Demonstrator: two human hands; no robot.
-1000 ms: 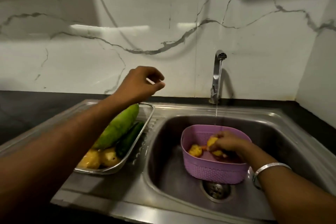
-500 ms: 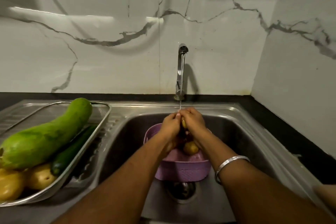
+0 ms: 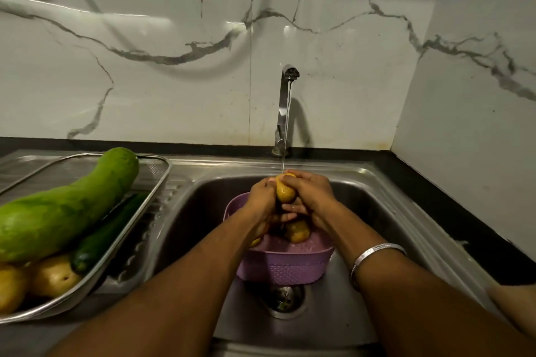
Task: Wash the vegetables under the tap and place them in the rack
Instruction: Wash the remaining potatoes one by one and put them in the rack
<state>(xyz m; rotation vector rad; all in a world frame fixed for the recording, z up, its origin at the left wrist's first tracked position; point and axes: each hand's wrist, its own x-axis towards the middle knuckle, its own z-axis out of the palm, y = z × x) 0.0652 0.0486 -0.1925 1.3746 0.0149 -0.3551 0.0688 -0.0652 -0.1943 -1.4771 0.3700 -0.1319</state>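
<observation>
A thin stream of water runs from the steel tap (image 3: 285,107) onto a yellow potato (image 3: 284,190). My left hand (image 3: 261,200) and my right hand (image 3: 310,195) both grip that potato from either side, above a purple basket (image 3: 284,268) standing in the sink (image 3: 385,211). Another potato (image 3: 297,230) lies inside the basket under my hands. On the left drainboard a metal mesh rack (image 3: 158,180) holds a large pale green gourd (image 3: 63,209), a dark green cucumber (image 3: 107,236) and potatoes (image 3: 52,275).
The sink drain (image 3: 285,298) sits just in front of the basket. A black counter (image 3: 452,211) borders the sink on the right, under a white marble wall. A silver bangle (image 3: 374,258) is on my right wrist.
My left hand came from above the rack to the sink. Both hands lifted a potato out of the basket and now hold it under the running water. The view shifted right.
</observation>
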